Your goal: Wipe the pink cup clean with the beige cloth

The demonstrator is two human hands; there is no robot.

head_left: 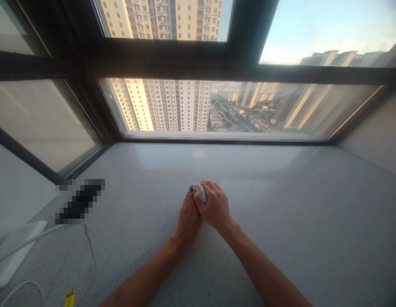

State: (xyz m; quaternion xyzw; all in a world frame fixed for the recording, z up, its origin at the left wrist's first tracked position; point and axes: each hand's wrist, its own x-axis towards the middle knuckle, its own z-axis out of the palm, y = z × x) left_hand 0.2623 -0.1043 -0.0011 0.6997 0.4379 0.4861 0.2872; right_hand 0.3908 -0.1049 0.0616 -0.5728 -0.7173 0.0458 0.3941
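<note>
Both my hands meet in the middle of a wide grey stone windowsill [281,204]. My right hand [215,207] is closed around a small balled white cloth [198,191], which sticks out at the top of the fist. My left hand [187,219] lies pressed against the right one from the left, its fingers curled against the cloth and the other hand. The hands rest on the sill surface, about midway between its front and the window glass.
A dark-framed window [217,70] runs along the back and left, with tall buildings outside. At the left lie a dark blurred object [79,201], a white device [12,251] and white cables [91,247]. A wall [377,132] closes the right side.
</note>
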